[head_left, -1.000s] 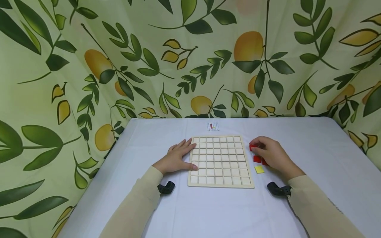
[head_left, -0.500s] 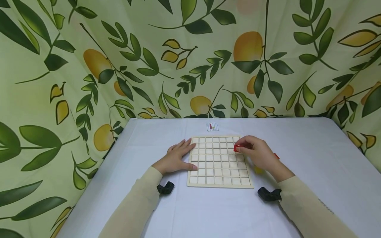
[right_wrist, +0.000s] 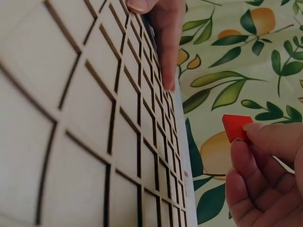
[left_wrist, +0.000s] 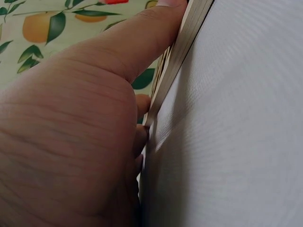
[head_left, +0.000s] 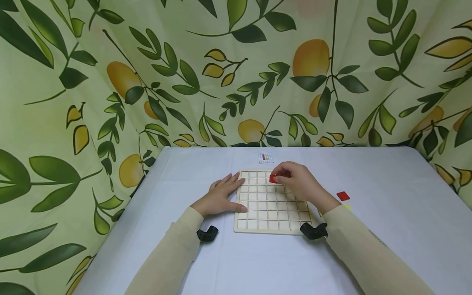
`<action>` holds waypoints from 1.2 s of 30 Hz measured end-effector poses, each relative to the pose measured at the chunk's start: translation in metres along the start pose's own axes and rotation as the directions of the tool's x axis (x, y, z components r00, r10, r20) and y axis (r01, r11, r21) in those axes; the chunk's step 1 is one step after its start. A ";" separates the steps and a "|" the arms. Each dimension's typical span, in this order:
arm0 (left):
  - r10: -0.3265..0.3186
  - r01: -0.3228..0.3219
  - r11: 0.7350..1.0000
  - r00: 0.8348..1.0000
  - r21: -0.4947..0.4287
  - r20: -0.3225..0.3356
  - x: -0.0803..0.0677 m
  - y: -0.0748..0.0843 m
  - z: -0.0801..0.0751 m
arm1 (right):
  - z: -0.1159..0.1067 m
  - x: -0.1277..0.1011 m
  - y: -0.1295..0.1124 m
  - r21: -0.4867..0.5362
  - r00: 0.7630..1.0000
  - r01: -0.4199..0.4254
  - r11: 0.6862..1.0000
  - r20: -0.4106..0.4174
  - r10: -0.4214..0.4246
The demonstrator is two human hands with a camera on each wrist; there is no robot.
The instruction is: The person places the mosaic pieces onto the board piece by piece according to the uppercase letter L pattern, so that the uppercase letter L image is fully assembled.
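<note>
One red tile (head_left: pixel 273 178) is pinched between the thumb and fingertips of the right hand (head_left: pixel 296 183), held just above the far rows of the wooden grid board (head_left: pixel 273 215), near its middle columns. To seat it well, the person would probably do best to level the tile over a single cell, square its edges to the dividers and lower it straight down. The left hand (head_left: pixel 220 196) lies flat, fingers spread, thumb against the board's left edge, which should keep the board from sliding. The tile is a thin, smooth, flat square; the board is pale wood cut into shallow square cells. Another red tile (head_left: pixel 343 196) lies on the matte white table (head_left: pixel 387 184) to the right, and a small pattern card (head_left: pixel 266 157) sits beyond the board.
</note>
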State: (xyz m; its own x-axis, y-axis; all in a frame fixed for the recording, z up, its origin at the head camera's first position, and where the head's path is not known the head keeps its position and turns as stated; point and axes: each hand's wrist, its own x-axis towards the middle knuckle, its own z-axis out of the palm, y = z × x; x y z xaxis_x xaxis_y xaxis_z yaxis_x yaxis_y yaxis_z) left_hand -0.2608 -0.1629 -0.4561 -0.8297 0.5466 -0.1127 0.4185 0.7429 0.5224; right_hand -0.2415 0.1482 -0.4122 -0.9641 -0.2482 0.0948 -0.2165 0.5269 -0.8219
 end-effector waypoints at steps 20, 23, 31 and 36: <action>0.004 -0.004 1.000 1.000 -0.004 0.003 -0.001 0.001 -0.002 | 0.032 0.042 0.013 -0.011 0.995 -0.066 0.998 0.074 0.066; 0.008 -0.008 1.000 1.000 -0.002 0.002 0.000 0.000 -0.001 | 0.032 0.043 0.013 -0.033 0.995 -0.064 0.997 0.080 0.067; 0.009 -0.009 1.000 1.000 0.005 0.003 0.000 0.001 -0.002 | 0.034 0.042 0.011 -0.140 0.992 -0.019 0.990 0.122 0.037; -0.001 0.001 1.000 1.000 -0.002 0.007 -0.001 0.003 -0.002 | 0.035 0.041 0.011 -0.167 0.991 -0.007 0.986 0.133 0.030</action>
State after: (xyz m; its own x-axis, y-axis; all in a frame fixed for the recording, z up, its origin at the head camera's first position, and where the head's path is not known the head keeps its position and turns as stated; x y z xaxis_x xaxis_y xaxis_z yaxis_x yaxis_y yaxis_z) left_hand -0.2596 -0.1621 -0.4526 -0.8277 0.5485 -0.1188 0.4170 0.7427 0.5239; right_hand -0.2782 0.1157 -0.4371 -0.9411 -0.3380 -0.0052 -0.2321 0.6572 -0.7171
